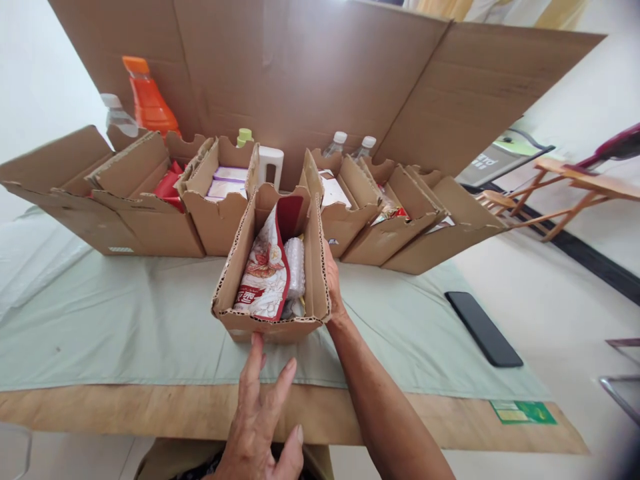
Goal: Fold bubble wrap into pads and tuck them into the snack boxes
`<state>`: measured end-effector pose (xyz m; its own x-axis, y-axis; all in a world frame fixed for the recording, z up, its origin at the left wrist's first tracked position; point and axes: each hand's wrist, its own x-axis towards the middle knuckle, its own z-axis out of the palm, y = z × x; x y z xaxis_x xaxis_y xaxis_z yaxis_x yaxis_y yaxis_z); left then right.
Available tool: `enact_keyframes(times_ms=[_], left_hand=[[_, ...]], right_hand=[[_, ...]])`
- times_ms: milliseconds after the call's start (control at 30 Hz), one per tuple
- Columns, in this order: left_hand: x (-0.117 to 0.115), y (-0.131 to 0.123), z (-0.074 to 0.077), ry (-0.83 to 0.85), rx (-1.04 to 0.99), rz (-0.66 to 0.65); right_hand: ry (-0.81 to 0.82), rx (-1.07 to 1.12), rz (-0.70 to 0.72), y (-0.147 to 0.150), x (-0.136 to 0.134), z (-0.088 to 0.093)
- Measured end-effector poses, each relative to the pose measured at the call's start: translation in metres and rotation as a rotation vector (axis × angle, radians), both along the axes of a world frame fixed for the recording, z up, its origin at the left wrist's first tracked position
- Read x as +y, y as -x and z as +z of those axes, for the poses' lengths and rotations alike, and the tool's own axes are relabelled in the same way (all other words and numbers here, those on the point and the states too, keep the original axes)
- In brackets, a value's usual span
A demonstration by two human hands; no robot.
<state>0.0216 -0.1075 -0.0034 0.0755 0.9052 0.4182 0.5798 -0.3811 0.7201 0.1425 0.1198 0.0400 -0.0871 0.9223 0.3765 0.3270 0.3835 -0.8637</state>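
A narrow open-topped cardboard box (277, 332) stands forward of a row of similar boxes. Inside it lie a red and white printed pouch (263, 273) and a bubble-wrapped item (295, 267); whatever is beneath them is mostly hidden. My right hand (334, 283) holds the box's right side from outside, its fingers partly hidden by the cardboard wall. Below the front of the box, my left hand (260, 413) is open with fingers spread, holding nothing. Its index fingertip is at the box's lower front edge; I cannot tell whether it touches.
Several boxes stand in a row behind, among them one with red packaging (170, 187). An orange bottle (150, 100) rises behind them, before a tall cardboard panel (310, 73). A black flat slab (483, 328) lies right on the green cloth (150, 313), near a wooden stool (560, 180).
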Motion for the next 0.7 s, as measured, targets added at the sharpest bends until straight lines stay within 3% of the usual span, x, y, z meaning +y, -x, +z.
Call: enact_keyframes(times_ms=[333,567,700], left_hand=[[0.028,-0.002,0.011,0.010,-0.010,-0.055],[0.090,0.007,0.012,0.030,-0.034,-0.011],[0.131,0.011,0.008,0.058,-0.027,-0.017]], right_hand=[[0.016,0.187,0.053,-0.011,0.003,-0.014],[0.147,0.291,-0.100,-0.002,0.009,-0.050],[0.187,0.345,-0.162,-0.001,0.013,-0.061]])
